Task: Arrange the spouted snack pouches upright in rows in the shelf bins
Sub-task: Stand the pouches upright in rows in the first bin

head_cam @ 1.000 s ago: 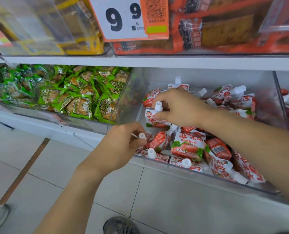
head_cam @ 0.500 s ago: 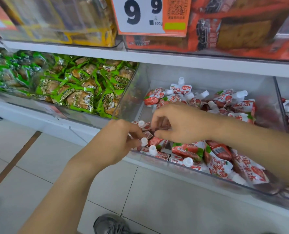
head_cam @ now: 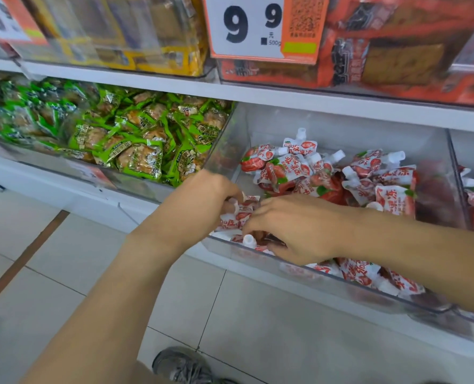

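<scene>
Red-and-white spouted pouches with strawberry print and white screw caps fill a clear plastic bin on the shelf. Most lie jumbled toward the back, tilted every which way, spouts pointing up and right. A few pouches sit in the front left corner, close together. One white cap stands up just behind the front wall.

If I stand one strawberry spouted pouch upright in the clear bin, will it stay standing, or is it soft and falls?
Probably it falls unless supported. The loose pouches at the back of the clear bin lie slumped at all angles, so they seem soft. Their glossy film may slip. The left hand and right hand both work the front-corner pouches.
</scene>
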Demonstrator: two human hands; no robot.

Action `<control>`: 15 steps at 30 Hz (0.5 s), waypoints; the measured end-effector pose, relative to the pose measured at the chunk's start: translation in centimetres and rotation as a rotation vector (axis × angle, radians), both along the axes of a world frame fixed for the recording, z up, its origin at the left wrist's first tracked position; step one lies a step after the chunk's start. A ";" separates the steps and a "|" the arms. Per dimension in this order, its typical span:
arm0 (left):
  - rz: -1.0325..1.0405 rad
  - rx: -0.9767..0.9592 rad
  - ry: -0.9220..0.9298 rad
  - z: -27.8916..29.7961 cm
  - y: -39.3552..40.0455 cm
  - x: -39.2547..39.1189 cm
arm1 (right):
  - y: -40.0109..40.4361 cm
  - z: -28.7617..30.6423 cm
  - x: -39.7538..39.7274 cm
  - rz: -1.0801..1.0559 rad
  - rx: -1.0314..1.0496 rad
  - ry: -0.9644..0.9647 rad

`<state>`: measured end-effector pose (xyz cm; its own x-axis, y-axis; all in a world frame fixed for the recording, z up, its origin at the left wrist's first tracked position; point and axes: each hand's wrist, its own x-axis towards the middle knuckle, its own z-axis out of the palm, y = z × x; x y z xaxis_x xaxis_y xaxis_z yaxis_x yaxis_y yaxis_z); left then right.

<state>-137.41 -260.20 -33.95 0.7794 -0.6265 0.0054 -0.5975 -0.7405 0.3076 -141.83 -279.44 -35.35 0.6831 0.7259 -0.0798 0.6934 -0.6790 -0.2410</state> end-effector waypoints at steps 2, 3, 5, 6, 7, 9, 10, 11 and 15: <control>-0.043 0.021 -0.036 -0.2 0.0 0.1 | 0.7 -0.3 0.4 -0.060 0.066 0.040; -0.045 0.034 -0.034 -0.3 0.0 0.1 | 1.3 -0.4 0.6 -0.085 0.126 0.076; -0.029 0.013 -0.002 -0.6 0.4 -0.1 | 2.3 -0.9 0.8 -0.124 0.218 0.123; -0.020 -0.019 0.018 -0.6 0.6 -0.4 | 2.5 -1.1 0.9 -0.148 0.241 0.111; -0.008 -0.053 0.049 -0.7 0.8 -0.8 | 2.3 -1.0 0.9 -0.181 0.269 0.091; -0.005 -0.092 0.130 -0.7 0.9 -1.9 | 0.9 -0.5 0.7 -0.251 0.293 0.094; -0.012 -0.097 0.153 -0.6 0.9 -2.4 | 0.1 -0.3 0.5 -0.264 0.246 0.107; -0.011 -0.088 0.164 -0.6 0.8 -2.5 | -0.5 -0.3 0.3 -0.262 0.178 0.113; 0.026 -0.001 0.203 -0.1 0.7 -2.4 | -1.0 -1.0 -0.2 -0.294 0.093 -0.045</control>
